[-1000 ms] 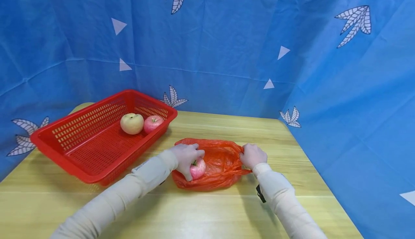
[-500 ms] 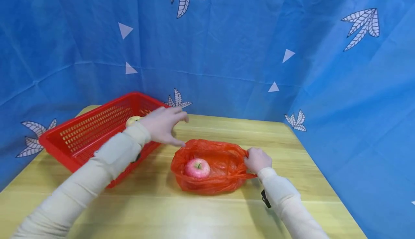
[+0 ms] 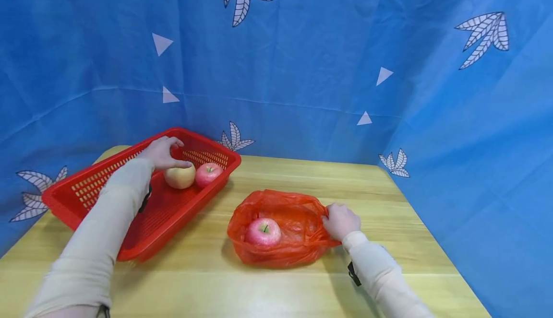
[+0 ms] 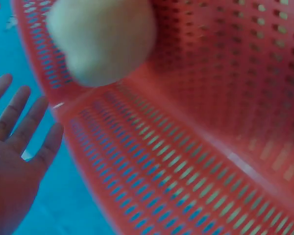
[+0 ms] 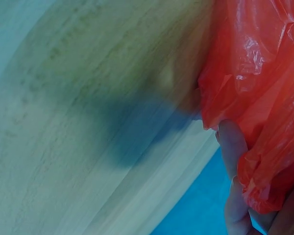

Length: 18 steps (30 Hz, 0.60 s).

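My left hand [image 3: 162, 154] reaches over the red plastic basket [image 3: 163, 208], fingers spread around the top of a pale yellow fruit [image 3: 180, 178]. In the left wrist view the fingers [image 4: 24, 117] are extended, apart from the lumpy pale fruit [image 4: 103, 44]. A pink-red apple [image 3: 208, 174] sits beside it at the basket's right end. My right hand [image 3: 341, 221] grips the gathered right edge of a red plastic bag [image 3: 285, 256]; in the right wrist view, fingers [image 5: 232, 147] curl around the bag's crumpled film [image 5: 264, 98]. Inside the held-open bag lies another pink-red apple [image 3: 263, 232], stem up.
The basket stands at the left of the wooden table [image 3: 224, 289], its wall between the fruit and the bag. A blue patterned curtain [image 3: 285, 59] hangs behind the table and along its right side.
My left hand has released the apple inside the bag, lifted out and swung left to the pale fruit in the basket. The right hand keeps holding the bag's edge in nearly the same place.
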Each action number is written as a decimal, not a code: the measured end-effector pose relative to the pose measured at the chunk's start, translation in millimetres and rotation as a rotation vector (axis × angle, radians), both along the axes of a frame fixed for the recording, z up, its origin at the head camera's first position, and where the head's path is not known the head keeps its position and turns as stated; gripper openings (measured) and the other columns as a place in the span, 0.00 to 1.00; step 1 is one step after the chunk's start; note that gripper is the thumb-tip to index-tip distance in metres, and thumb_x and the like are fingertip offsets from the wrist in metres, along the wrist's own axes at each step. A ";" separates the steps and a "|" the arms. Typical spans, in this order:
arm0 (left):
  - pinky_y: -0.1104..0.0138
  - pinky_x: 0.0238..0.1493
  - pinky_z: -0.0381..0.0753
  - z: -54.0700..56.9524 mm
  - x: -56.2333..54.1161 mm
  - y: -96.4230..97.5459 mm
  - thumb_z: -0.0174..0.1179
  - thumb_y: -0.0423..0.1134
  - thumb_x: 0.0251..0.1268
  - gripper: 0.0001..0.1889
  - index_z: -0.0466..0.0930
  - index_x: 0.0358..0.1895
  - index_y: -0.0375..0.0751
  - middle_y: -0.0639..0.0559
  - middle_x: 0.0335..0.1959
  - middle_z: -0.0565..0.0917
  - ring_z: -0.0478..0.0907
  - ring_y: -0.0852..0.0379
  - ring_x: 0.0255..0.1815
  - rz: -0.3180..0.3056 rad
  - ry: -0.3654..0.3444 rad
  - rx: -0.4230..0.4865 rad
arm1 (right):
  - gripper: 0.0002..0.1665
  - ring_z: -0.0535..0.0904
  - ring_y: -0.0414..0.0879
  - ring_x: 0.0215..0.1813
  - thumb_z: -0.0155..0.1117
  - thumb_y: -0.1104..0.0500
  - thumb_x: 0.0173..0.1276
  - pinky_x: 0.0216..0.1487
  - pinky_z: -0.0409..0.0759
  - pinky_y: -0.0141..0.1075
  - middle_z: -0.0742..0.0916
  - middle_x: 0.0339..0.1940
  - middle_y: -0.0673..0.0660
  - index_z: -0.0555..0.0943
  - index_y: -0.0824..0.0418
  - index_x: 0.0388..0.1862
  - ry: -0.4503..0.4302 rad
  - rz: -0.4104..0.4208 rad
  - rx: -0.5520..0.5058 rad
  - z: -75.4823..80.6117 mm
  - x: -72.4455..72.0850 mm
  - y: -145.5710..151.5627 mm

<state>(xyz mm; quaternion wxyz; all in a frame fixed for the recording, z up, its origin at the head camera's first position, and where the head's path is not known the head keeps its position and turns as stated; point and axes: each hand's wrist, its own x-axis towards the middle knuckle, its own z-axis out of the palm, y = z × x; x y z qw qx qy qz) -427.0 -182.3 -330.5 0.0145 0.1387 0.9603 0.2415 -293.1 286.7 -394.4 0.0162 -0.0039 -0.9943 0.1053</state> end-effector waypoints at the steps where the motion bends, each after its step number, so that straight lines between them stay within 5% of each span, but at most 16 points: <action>1: 0.35 0.67 0.71 -5.8 -3.1 -2.0 0.74 0.52 0.55 0.45 0.67 0.70 0.28 0.25 0.67 0.70 0.66 0.28 0.68 0.018 -0.023 0.005 | 0.09 0.85 0.53 0.32 0.65 0.57 0.71 0.30 0.83 0.49 0.88 0.30 0.59 0.85 0.63 0.37 0.003 0.004 0.001 -1.0 -0.2 -0.5; 8: 0.38 0.67 0.72 -27.4 -12.7 -8.6 0.75 0.56 0.51 0.50 0.64 0.70 0.24 0.23 0.64 0.72 0.69 0.28 0.64 0.059 -0.143 -0.009 | 0.09 0.87 0.58 0.34 0.65 0.58 0.71 0.32 0.84 0.52 0.88 0.31 0.62 0.85 0.63 0.37 0.021 0.016 0.015 -0.1 -3.9 -4.1; 18: 0.47 0.51 0.80 -49.4 -18.1 -4.4 0.80 0.50 0.43 0.40 0.70 0.55 0.29 0.32 0.46 0.80 0.76 0.38 0.46 0.043 -0.134 -0.010 | 0.10 0.85 0.53 0.31 0.65 0.58 0.71 0.31 0.82 0.49 0.87 0.28 0.59 0.83 0.61 0.31 0.008 0.005 0.000 -7.9 -3.3 -1.1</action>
